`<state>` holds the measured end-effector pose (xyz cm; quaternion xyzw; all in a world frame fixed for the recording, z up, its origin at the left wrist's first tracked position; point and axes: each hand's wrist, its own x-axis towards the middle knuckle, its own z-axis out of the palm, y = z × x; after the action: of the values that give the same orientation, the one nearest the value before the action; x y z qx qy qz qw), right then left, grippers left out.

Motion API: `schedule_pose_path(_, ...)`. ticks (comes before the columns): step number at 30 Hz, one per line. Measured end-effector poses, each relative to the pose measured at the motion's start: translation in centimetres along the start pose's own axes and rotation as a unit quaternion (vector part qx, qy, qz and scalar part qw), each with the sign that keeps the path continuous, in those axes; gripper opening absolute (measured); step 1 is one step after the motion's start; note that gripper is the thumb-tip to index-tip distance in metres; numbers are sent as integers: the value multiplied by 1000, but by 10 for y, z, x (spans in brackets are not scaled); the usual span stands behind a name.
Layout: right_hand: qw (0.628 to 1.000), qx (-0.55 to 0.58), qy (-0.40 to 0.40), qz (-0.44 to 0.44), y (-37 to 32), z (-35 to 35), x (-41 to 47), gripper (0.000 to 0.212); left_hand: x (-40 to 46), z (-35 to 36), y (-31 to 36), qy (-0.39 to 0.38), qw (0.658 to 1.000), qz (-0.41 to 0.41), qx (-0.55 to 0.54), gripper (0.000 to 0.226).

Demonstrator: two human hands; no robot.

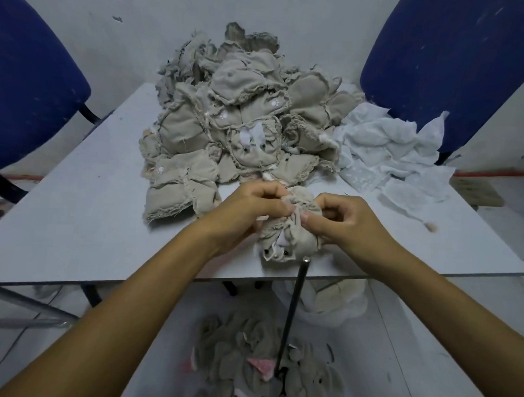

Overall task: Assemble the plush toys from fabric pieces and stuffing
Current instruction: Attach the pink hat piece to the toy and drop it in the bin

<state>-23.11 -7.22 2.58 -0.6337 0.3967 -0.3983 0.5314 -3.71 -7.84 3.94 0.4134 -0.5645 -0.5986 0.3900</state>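
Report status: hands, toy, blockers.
Left hand and right hand both pinching beige toy skin at table edge. Upright metal rod directly below.

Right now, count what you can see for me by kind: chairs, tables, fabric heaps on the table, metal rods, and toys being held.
Blue chairs: 2
Table: 1
Fabric heaps: 2, beige heap, white heap
Metal rod: 1
Held plush toy: 1
Total: 7

Both hands, left hand (pixel 256 204) and right hand (pixel 341 216), pinching a beige plush toy (pixel 289 232) at the table's (pixel 74 214) near edge. Heaped beige fabric pieces (pixel 236 128) toward the far edge, white pieces (pixel 388 156) at the right edge. Upright black rod (pixel 293 313) just below the near edge.
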Motion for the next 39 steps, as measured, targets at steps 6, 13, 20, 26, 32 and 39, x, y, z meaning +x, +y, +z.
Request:
schedule_pose_path(6, 969, -159, 191, 11, 16, 6, 10, 24, -8, 28, -10, 51, 975, 101, 192, 16)
schedule_pose_path(13, 987, -75, 129, 58, 11, 16, 19, 32, -4, 13, -15, 86, 993, 31, 79, 17)
schedule_pose_path(20, 988, 84, -113, 65, 9, 7, 5, 32, 4, 3, -20, 175, 984, -4, -36, 41)
schedule_pose_path(26, 998, -57, 37, -10, 20, 16, 3, 9, 6, 19, -32, 225, 974, 3, -8, 25)
schedule_pose_path(32, 971, -163, 177, -5, 26, 14, 12, 25, -11, 16, -28, 52, 997, 4, -49, 4)
schedule_pose_path(39, 986, -114, 117, 28, 17, 23, 20, 24, -17, 11, -26, 112, 993, -6, -27, 19)
